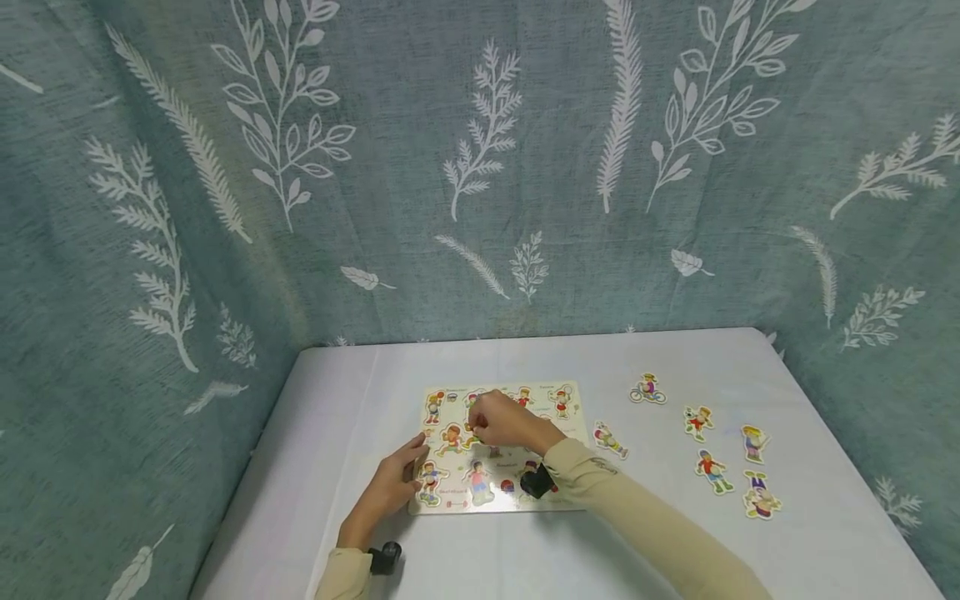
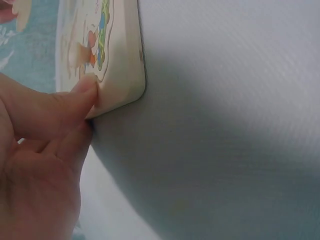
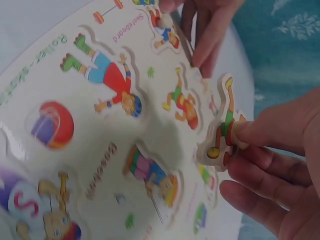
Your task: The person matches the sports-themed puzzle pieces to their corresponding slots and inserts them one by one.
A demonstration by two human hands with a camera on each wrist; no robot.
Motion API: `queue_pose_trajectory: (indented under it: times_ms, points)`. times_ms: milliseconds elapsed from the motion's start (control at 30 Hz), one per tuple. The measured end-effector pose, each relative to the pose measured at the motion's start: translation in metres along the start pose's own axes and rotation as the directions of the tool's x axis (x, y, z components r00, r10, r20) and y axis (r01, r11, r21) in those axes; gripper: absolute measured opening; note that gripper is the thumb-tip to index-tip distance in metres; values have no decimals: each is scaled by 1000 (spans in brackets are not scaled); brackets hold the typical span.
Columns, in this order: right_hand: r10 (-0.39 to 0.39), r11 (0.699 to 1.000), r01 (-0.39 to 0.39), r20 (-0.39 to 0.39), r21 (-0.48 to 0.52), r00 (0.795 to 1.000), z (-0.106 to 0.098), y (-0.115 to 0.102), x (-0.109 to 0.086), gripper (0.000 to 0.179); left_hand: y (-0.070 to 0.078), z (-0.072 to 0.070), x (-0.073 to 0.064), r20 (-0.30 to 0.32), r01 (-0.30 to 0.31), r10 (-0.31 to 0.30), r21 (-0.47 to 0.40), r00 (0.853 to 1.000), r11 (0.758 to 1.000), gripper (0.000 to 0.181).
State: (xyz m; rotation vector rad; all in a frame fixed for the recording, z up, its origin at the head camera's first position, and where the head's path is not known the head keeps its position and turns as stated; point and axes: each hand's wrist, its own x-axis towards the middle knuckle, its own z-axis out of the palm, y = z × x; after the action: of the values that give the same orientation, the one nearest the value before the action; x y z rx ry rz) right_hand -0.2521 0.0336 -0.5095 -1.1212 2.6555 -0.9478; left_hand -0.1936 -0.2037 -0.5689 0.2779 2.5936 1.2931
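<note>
I have the right grip [image 1: 512,421] pinching a green-and-red wooden figure piece [image 3: 220,135] between thumb and fingers, and I see it tilted above the puzzle board [image 1: 517,503]. My left grip [image 1: 392,482] is pinching the board's left edge by the near corner, thumb on the face and fingers against the side.

On the board, close to that thumb, I see the skateboarder piece [image 1: 431,483] with its knob up. The runner figure [image 1: 452,439] is beyond it on the board's left side. The roller-skater picture [image 3: 114,80] sits in a recess toward the board's near edge. At the board's far right corner I make out a tennis figure [image 1: 562,402].

Just beside the board's right edge lies a slanted figure piece [image 1: 611,440]. Farther right of the board are a cyclist piece [image 1: 647,389], a footballer piece [image 1: 699,423] and three more figure pieces [image 1: 753,443]. The white-covered bench [image 1: 480,554] carries the board, and teal leaf-patterned cloth [image 1: 390,167] hangs behind it.
</note>
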Motion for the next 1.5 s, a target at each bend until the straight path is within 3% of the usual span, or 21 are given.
queue_pose_trajectory:
  times_ms: [200, 367, 567, 967, 1500]
  points:
    - [1, 1000, 0, -11, 9, 1000, 16, 0, 11, 17, 2, -1, 2, 4, 20, -20, 3, 1000, 1000, 65]
    - [-12, 1000, 12, -25, 1, 1000, 29, 0, 18, 31, -1, 0, 1, 4, -2, 2, -2, 1000, 1000, 65]
    - [-11, 999, 9, -45, -42, 999, 42, 1, 27, 36, -4, 2, -1, -16, -16, 16, -22, 1000, 1000, 64]
    - [60, 990, -67, -61, -126, 996, 61, 2, 35, 17, -6, 0, 0, -11, -19, 19, -37, 1000, 999, 61]
    - [145, 968, -153, -56, -200, 988, 65, -8, 32, 14, -3, 1, 1, -11, -10, 10, -4, 1000, 1000, 60]
